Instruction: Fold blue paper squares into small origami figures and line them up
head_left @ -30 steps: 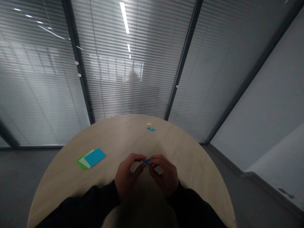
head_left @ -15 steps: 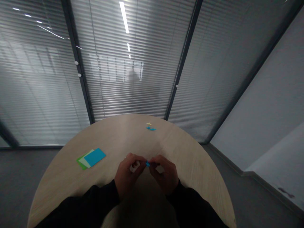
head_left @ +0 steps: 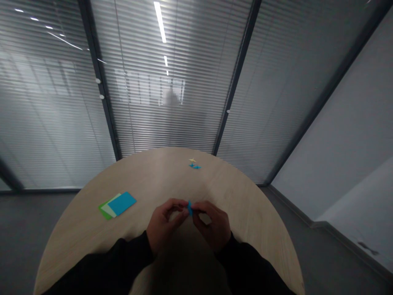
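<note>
My left hand (head_left: 162, 223) and my right hand (head_left: 211, 223) meet over the middle of the round wooden table (head_left: 147, 180). Both pinch a small folded piece of blue paper (head_left: 190, 207) between their fingertips, held just above the tabletop. The paper stands upright between the two pinches. Dark sleeves cover both forearms at the bottom of the view.
A small stack of blue, white and green paper sheets (head_left: 118, 204) lies at the table's left. Near the far edge sit small folded paper shapes, blue (head_left: 195, 166) and yellow (head_left: 192, 160). Glass partitions with blinds stand behind the table; grey floor surrounds it.
The hands have kept working the blue paper in place; it now stands more upright between the fingertips. The left fingers have shifted slightly. Nothing else moved.
</note>
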Tool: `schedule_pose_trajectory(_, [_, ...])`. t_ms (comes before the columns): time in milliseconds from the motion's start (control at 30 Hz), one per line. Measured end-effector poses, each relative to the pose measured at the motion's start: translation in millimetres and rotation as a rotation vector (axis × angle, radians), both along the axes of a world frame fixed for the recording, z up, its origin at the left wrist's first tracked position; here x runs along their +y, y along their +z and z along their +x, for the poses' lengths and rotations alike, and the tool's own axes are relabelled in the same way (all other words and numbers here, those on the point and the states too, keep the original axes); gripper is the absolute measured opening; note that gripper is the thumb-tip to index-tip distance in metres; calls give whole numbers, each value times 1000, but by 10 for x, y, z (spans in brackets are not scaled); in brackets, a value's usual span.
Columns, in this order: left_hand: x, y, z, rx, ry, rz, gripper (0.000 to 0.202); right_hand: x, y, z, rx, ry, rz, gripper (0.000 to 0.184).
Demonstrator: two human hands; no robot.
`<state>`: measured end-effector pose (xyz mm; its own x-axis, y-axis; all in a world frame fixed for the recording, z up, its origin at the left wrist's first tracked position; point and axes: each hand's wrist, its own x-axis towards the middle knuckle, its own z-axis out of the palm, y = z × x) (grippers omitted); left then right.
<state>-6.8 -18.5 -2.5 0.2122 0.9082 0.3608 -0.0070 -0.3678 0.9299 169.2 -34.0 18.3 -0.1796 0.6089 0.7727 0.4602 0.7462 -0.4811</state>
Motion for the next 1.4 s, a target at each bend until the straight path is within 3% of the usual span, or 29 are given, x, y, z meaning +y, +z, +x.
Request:
schedule_pose_trajectory(267, [-3, 26, 10, -58, -27, -42, 28, -7, -2, -8, 90, 113, -103, 22])
schedule_pose_trajectory(700, [33, -9, 12, -162, -81, -96, 27, 67, -119, 20, 342, 274, -513, 19])
schedule_pose_trajectory(1000, [13, 28, 22, -127, -53, -95, 26, 60, -191, -14, 383, 280, -512, 18])
schedule_pose_trajectory(1400, [24, 48, 29, -200, -60, -229, 29, 62, -157, -9, 415, 266, -619, 23])
